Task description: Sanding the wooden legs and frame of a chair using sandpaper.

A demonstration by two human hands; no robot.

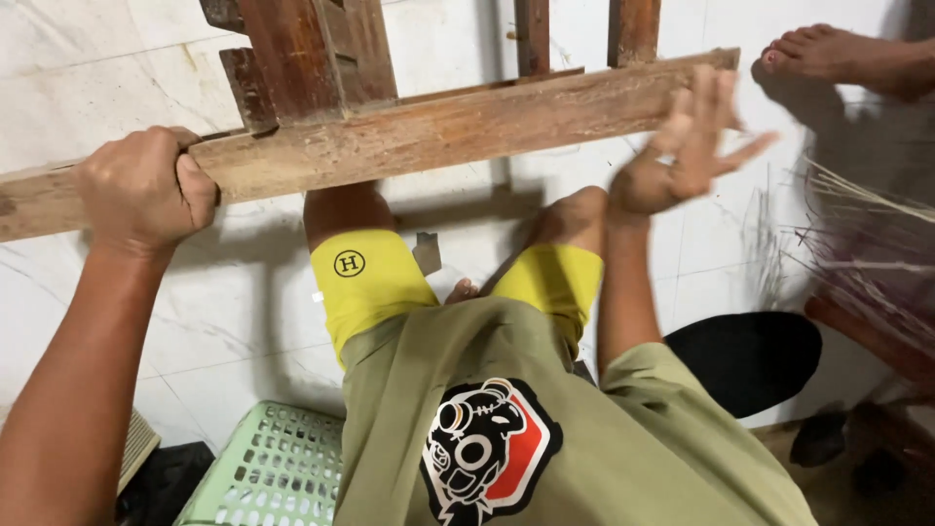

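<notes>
Left hand (146, 190) grips wooden rail (429, 131); right hand (687, 146) blurred, open.

A single head-worn camera looks steeply down the wearer's chest and knees onto the white tiled floor (224, 302). It sits close above the long wooden rail (429, 131), which crosses the upper frame. Beyond that rail lies perhaps another person's bare foot (838, 54), partly cropped.
</notes>
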